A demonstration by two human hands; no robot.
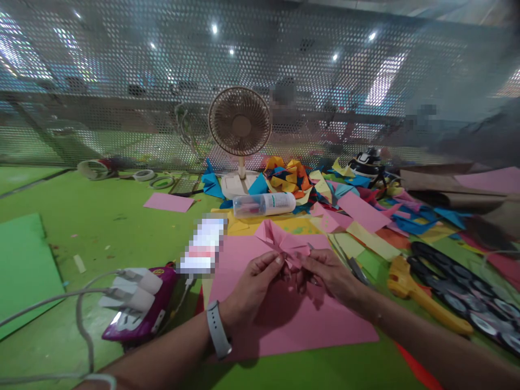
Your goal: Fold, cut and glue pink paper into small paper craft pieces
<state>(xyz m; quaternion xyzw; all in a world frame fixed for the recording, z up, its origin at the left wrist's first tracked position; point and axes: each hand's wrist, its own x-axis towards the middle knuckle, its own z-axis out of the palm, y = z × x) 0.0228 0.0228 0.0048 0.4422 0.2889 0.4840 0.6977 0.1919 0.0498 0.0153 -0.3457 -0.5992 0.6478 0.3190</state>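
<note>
Between my two hands is a folded piece of pink paper (272, 234), with pointed flaps standing up on its far side. My left hand (259, 276) pinches its near left edge between thumb and fingers. On the near right edge, my right hand (325, 271) grips it the same way, its other fingers curled underneath. Both hands are just above a large flat pink sheet (292, 330) on the green table. A metal tool, perhaps scissors or tweezers (357, 270), lies right beside my right hand, partly covered by it.
A small fan (240, 122) stands behind a plastic bottle (264, 205). Folded coloured papers (290, 176) are heaped at the back and right. A lit phone (203, 246) and a purple power strip with chargers (140, 303) lie left. A yellow-handled tool (430, 303) is at right.
</note>
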